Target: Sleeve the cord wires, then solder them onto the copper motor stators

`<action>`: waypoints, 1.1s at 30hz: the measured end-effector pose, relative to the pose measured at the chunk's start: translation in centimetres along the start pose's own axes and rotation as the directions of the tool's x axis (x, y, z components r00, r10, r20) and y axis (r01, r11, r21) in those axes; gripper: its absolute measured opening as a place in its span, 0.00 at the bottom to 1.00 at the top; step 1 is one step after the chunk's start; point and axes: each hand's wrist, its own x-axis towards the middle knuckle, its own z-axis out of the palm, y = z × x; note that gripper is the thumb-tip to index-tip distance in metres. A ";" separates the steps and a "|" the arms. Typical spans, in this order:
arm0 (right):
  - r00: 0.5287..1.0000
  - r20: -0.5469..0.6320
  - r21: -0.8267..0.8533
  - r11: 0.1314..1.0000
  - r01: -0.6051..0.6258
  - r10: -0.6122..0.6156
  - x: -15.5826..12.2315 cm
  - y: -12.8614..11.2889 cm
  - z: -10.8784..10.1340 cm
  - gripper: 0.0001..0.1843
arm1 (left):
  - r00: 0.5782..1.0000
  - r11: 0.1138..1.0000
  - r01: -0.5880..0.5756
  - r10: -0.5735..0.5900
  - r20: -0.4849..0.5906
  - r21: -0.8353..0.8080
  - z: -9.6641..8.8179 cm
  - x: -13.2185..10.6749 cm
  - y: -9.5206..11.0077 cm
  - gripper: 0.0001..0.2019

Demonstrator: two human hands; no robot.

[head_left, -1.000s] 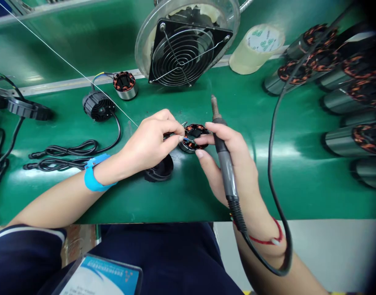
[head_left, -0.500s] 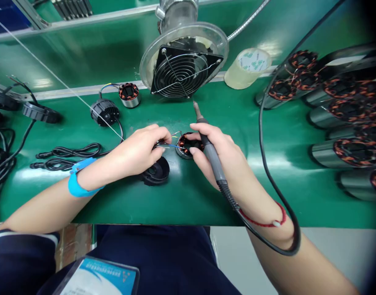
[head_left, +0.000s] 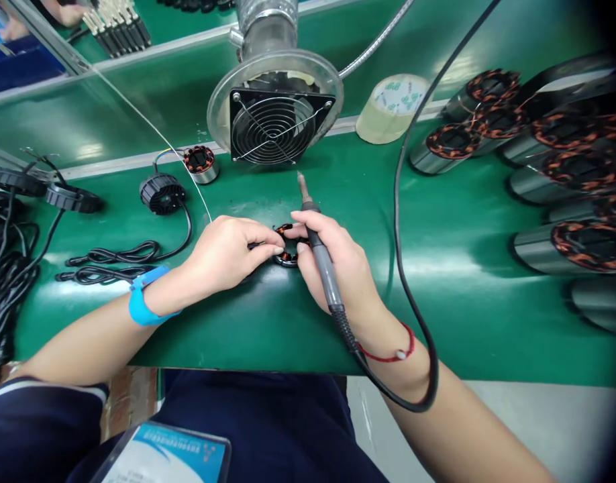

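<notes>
A small motor stator (head_left: 286, 243) with copper windings lies on the green belt (head_left: 439, 288), between my two hands. My left hand (head_left: 226, 253), with a blue wrist strap, has its fingers closed in a pinch at the stator's left edge; what they grip is hidden. My right hand (head_left: 338, 265) holds a soldering iron (head_left: 318, 251) along its palm, tip pointing away from me, while its thumb and forefinger touch the stator's right side. The iron's black cable (head_left: 403, 268) loops under my right wrist and runs up to the far right.
A fume-extraction fan (head_left: 274, 124) stands just behind the stator. A tape roll (head_left: 391, 107) lies to its right. Several stacked stators (head_left: 564, 168) fill the right side. At left are another stator (head_left: 200, 163), a black housing (head_left: 161, 192) and black cables (head_left: 111, 261).
My hands have closed in on the stator, and the loose wires seen earlier are now hidden under my left fingers. The black cap near my left hand is covered. The view has shifted.
</notes>
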 end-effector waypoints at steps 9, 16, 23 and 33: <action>0.998 0.015 -0.005 0.998 0.064 -0.064 0.0 -0.1 0.5 0.29 | 0.962 0.940 0.247 -0.210 0.173 -0.237 -3.0 -0.8 -0.9 0.08; 0.995 0.080 0.021 0.998 0.052 -0.054 0.1 0.2 1.4 0.30 | 0.882 0.809 0.471 -0.429 0.194 -0.353 -3.5 0.8 -0.8 0.05; 0.995 0.094 0.020 0.999 0.038 -0.039 -0.3 0.0 1.4 0.30 | 0.892 0.821 0.445 -0.374 0.253 -0.358 -2.4 2.1 -1.4 0.09; 0.996 0.078 0.020 0.999 0.037 -0.038 -0.3 0.0 1.5 0.30 | 0.893 0.844 0.442 -0.383 0.236 -0.303 -2.5 2.4 -1.2 0.08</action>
